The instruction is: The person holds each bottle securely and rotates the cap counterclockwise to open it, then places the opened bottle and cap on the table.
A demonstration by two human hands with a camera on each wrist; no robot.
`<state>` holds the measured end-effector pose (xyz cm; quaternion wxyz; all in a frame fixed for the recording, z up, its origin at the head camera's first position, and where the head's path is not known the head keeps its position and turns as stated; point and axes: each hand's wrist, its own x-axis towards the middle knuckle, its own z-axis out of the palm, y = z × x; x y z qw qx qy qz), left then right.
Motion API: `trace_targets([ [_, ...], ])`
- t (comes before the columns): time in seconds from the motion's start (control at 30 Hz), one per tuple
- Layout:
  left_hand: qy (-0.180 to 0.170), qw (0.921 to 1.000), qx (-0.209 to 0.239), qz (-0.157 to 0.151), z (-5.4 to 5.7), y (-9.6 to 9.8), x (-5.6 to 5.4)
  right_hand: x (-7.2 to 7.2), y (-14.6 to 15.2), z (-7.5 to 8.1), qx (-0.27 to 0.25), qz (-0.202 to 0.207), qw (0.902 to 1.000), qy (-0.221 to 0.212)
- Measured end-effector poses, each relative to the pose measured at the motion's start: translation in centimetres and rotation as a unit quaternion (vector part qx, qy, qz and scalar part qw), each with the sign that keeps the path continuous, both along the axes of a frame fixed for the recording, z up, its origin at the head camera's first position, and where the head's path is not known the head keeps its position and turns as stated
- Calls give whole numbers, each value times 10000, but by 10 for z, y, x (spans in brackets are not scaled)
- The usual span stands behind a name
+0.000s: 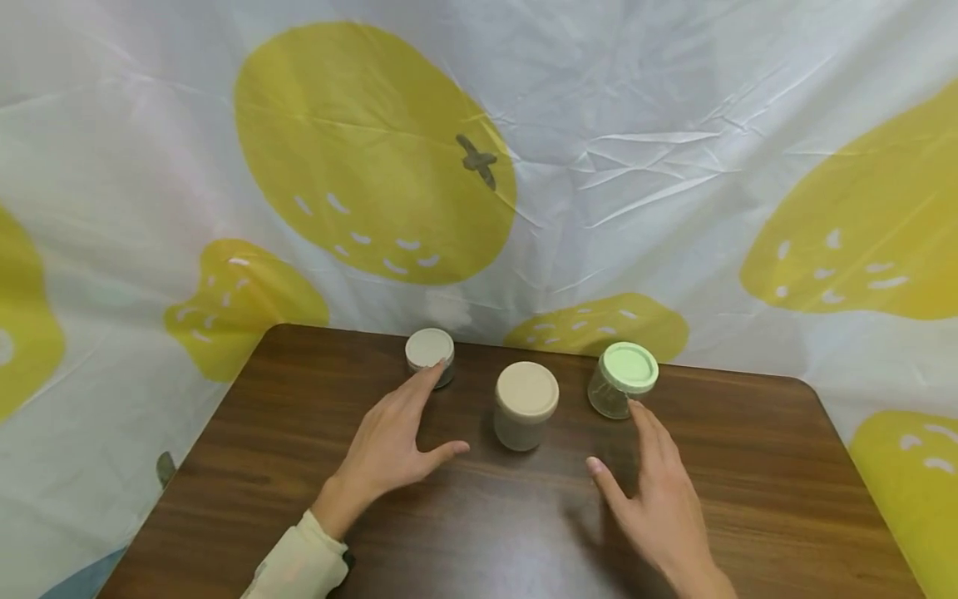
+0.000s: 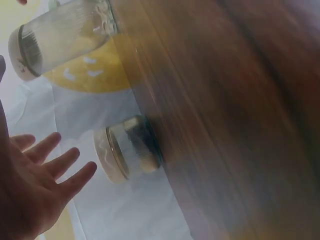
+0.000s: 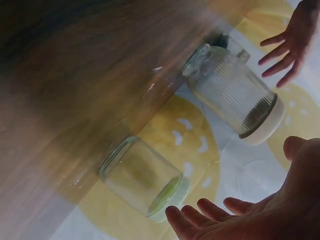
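Three lidded glass jars stand upright on a brown wooden table [image 1: 479, 516]. The small jar with a white lid [image 1: 430, 348] is at the back left. A taller ribbed jar with a cream lid [image 1: 527, 408] stands in the middle, nearer the front. To the right is a jar with a pale green lid [image 1: 623, 378]. My left hand [image 1: 389, 441] hovers before the white-lidded jar, fingers spread and holding nothing; in the left wrist view a gap shows between fingertips and lid. My right hand [image 1: 659, 499] is spread near the green-lidded jar, also holding nothing.
Behind the table hangs a whitish cloth [image 1: 636, 208] with large yellow fruit prints, close to the table's back edge. The left forearm wears a light sleeve [image 1: 299, 561] with something dark at the wrist.
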<state>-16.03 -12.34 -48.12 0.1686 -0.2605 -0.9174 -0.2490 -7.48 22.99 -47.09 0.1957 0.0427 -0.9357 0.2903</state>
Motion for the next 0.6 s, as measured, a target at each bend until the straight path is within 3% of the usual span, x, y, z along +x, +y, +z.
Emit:
trace_targets([
  [0.13,-267,9995,10,-192,-1,11,-1,-3,-7,1,12,-71,9998,-186],
  [0.4,-1418,9876,546,-388,-7,36,4,-15,-22,-1,-545,-31,9963,-663],
  [0.6,-1660,9827,595,-563,-13,52,1,-25,-32,-2,-717,155,9958,-551],
])
